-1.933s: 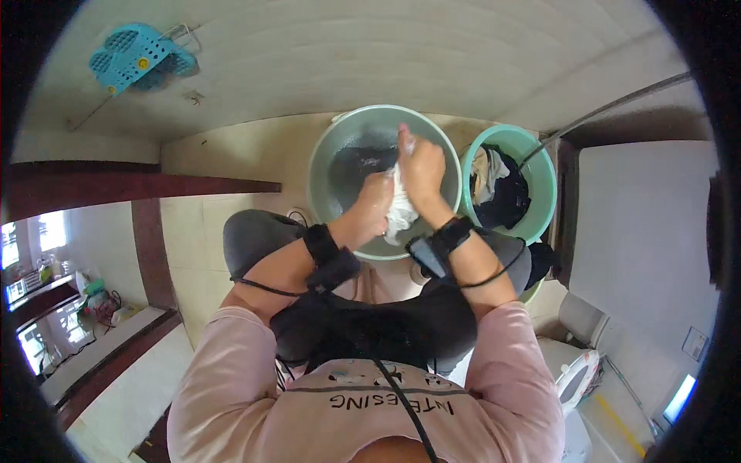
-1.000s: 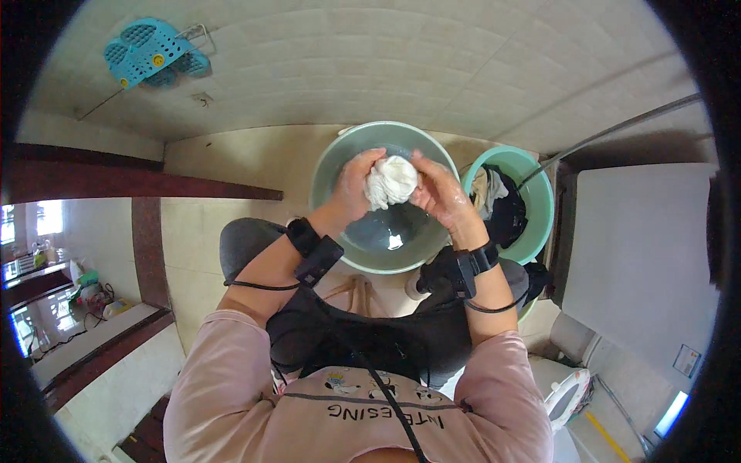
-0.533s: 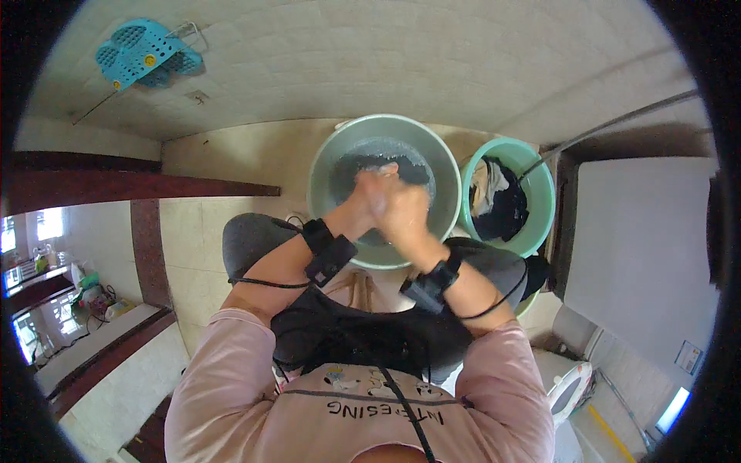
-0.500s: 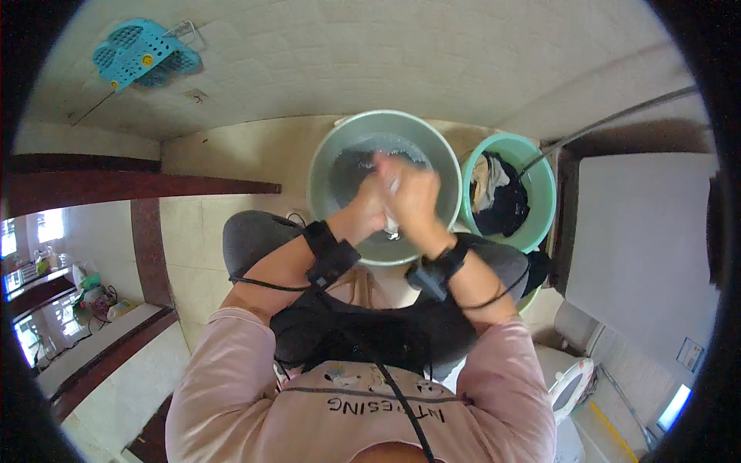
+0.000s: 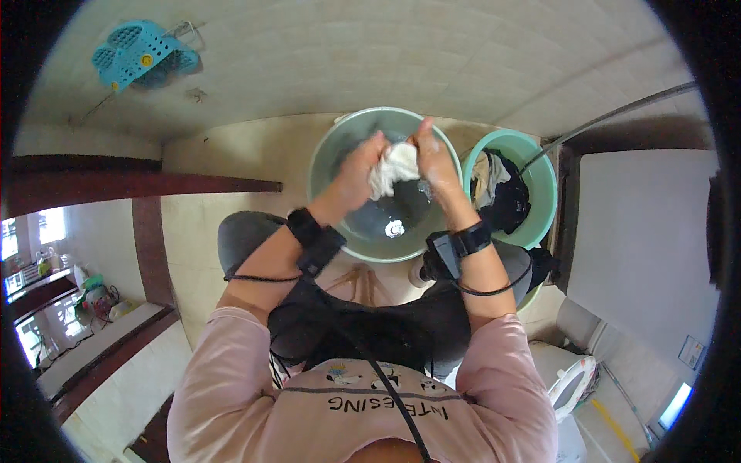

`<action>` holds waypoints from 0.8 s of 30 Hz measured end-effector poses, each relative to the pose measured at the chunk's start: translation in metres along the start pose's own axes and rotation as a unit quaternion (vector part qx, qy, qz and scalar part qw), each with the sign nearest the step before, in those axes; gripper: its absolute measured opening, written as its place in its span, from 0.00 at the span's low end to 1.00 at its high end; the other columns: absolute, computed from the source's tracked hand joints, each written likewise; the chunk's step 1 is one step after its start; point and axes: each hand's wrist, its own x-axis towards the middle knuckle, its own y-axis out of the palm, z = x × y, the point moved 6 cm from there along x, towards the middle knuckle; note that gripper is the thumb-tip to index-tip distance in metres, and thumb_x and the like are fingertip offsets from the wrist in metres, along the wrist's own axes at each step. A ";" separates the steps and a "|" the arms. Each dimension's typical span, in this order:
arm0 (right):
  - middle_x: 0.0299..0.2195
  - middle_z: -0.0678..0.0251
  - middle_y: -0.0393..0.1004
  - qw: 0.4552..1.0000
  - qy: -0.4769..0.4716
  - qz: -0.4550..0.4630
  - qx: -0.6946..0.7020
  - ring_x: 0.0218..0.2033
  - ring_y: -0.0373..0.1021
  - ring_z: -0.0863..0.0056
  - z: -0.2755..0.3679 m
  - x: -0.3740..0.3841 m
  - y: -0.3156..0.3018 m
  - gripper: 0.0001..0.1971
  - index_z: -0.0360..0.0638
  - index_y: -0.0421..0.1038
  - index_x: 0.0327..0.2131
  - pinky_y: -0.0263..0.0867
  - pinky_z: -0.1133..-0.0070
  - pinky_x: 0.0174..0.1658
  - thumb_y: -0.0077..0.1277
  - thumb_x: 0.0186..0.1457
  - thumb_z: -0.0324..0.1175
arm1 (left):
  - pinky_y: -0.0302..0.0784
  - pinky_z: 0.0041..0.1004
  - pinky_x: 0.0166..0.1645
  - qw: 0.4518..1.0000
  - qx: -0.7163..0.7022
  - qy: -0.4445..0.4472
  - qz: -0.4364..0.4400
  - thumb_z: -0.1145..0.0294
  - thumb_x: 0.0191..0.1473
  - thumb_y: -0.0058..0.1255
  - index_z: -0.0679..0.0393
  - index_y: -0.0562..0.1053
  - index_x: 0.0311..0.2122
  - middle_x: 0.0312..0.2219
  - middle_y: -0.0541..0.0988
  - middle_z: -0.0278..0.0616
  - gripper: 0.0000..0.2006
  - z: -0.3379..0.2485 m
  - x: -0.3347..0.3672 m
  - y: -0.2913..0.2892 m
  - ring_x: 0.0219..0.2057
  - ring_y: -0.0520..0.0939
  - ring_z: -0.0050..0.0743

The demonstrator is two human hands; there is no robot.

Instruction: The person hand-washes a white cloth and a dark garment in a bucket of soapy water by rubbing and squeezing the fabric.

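Observation:
A bunched white cloth is held above a pale green wash basin that has dark water and more laundry in it. My left hand grips the cloth from the left. My right hand grips it from the right. Both hands press the cloth between them over the middle of the basin. A black band sits on each wrist.
A smaller teal bucket with dark and light clothes stands right of the basin. A blue plastic basket lies on the tiled floor at the upper left. A toilet seat is at the lower right, a white wall panel at the right.
The hands went down into the basin water with the cloth, then lifted it again. The white cloth now sits bunched between both hands above the water.

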 end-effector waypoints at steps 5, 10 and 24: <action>0.23 0.67 0.70 0.986 -0.102 0.124 0.036 0.26 0.64 0.81 0.038 -0.022 -0.009 0.18 0.36 0.70 0.27 0.59 0.83 0.30 0.52 0.45 0.45 | 0.66 0.24 0.41 0.860 -0.470 -0.195 0.038 0.64 0.52 0.35 0.63 0.64 0.43 0.35 0.70 0.41 0.16 0.011 0.011 0.003 0.37 0.70 0.26; 0.26 0.71 0.70 0.986 -0.095 0.103 0.088 0.27 0.64 0.84 0.048 -0.024 -0.031 0.15 0.37 0.68 0.33 0.60 0.85 0.31 0.50 0.48 0.40 | 0.67 0.25 0.41 0.913 -0.394 -0.100 0.015 0.73 0.42 0.39 0.62 0.61 0.46 0.38 0.68 0.43 0.21 0.004 0.017 -0.011 0.37 0.70 0.27; 0.26 0.69 0.70 0.913 0.077 0.179 0.357 0.25 0.66 0.81 0.013 -0.021 0.014 0.12 0.41 0.68 0.30 0.61 0.83 0.28 0.54 0.44 0.37 | 0.67 0.21 0.38 0.963 -0.268 0.015 -0.028 0.80 0.30 0.35 0.60 0.57 0.48 0.40 0.66 0.42 0.31 -0.024 0.022 -0.018 0.33 0.70 0.26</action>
